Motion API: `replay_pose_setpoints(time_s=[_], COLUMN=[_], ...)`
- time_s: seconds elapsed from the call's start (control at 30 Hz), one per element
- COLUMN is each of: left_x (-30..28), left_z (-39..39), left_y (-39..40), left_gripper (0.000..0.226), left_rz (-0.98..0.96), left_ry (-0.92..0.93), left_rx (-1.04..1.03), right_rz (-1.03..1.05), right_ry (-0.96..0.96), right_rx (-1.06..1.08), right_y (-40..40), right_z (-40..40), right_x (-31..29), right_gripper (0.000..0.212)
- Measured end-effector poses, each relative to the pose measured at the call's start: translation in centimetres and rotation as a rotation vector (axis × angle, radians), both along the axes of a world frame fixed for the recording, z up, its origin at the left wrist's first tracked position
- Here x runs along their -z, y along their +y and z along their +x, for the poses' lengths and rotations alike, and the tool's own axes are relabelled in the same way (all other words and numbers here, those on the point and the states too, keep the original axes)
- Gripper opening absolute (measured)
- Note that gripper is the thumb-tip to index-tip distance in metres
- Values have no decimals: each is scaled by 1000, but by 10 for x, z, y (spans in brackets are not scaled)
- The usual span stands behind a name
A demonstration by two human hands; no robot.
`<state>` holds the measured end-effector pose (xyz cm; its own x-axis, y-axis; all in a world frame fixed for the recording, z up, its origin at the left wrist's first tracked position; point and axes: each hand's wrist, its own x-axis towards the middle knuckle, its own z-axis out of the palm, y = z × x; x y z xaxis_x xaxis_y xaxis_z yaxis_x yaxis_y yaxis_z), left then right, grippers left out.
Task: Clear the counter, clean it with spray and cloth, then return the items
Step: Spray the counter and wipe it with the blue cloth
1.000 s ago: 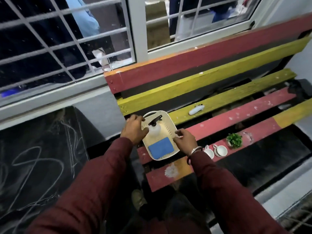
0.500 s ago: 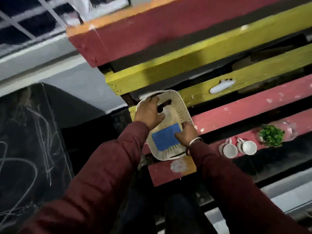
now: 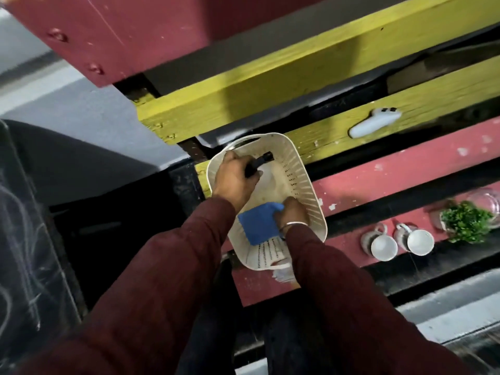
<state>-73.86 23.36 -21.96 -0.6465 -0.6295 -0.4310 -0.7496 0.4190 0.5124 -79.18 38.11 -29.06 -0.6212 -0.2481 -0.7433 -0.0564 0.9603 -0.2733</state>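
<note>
On the slatted counter [image 3: 405, 169] of red and yellow planks, seen from the head camera looking steeply down, a cream perforated basket [image 3: 303, 182] sits at the left end of the boards. Both hands reach into it from below, each in a dark red sleeve [image 3: 151, 280].

Inside the basket the left hand [image 3: 234, 180] curls its fingers round the black trigger head of a spray bottle [image 3: 261, 161], whose pale body shows just beneath the thumb. The nozzle points up and to the right, toward the basket's far rim. The right hand [image 3: 290, 215], with a metal bangle [image 3: 293, 225] at the wrist, pinches the upper right corner of a blue cloth [image 3: 258, 226] that lies on the near half of the basket floor; the corner is lifted and bunched under the fingers while the rest of the cloth lies flat.

Right of the basket, on the nearest red plank, two white cups [image 3: 400, 242] stand side by side, handles toward the far side, close but not clearly touching. Just beyond them to the right is a small green plant [image 3: 465, 221], with a clear glass [image 3: 487, 203] beside it at the frame edge. On the yellow plank farther back lies a white handheld device [image 3: 374, 123] with dark buttons, well apart from the basket. A patch of white residue [image 3: 282, 274] marks the red plank by the basket's near edge. At far left a dark board [image 3: 24, 239] carries faint chalk scribbles.
</note>
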Motion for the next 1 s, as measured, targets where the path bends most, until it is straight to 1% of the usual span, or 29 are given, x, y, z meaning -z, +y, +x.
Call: replay_pose_setpoints(time_s=[0.1,0.17,0.2,0.27,0.33,0.4,0.47,0.57,0.63,0.7,0.73,0.8,0.83,0.93,1.0], left_x=[-19,-41,-54,-78,-111,-144,-182,-236,-271,-300,-317,-345,-356,-385,-402], left_z=[5,7,8,13,26,44,66,103,135,165,187,233,256,332,388], left_y=[-3,-4,-6,-7,-9,-13,-20,-33,-42,-53,-58,-63,-65,-63,-62], left_gripper=[30,30,31,33,32,28,22,9,9,11,10,10,10,4,8], left_rz=[5,0,-6,-21,-17,-5,-32,-43,-40,-53,-67,-72,-87,-146,-215], left_ry=[39,64,68,71,124,181,210,295,339,391,418,454,478,532,552], left_rx=[-58,-99,-121,-158,-221,-275,-317,-373,-408,-432,-448,-489,-502,-528,-558], right_rz=[-109,-173,-205,-238,-264,-276,-308,-429,-538,-692,-759,-804,-832,-872,-877], right_ry=[49,46,35,12,39,30,9,-43,-75,-137,-172,-253,-322,-556,-614], right_rx=[-14,8,21,18,2,19,25,80,69,83,69,31,52,199,170], right_y=[2,-1,-5,-11,-18,-27,-38,-62,-80,-98,-106,-116,-121,-128,-134], right_z=[0,2,1,1,2,6,14,34,60,89,110,153,174,250,306], right_x=[-22,-47,-61,-81,-109,-138,-166,-203,-229,-260,-276,-302,-311,-336,-356], right_gripper=[37,28,27,33,29,32,36,39,42,56,58,51,52,57,55])
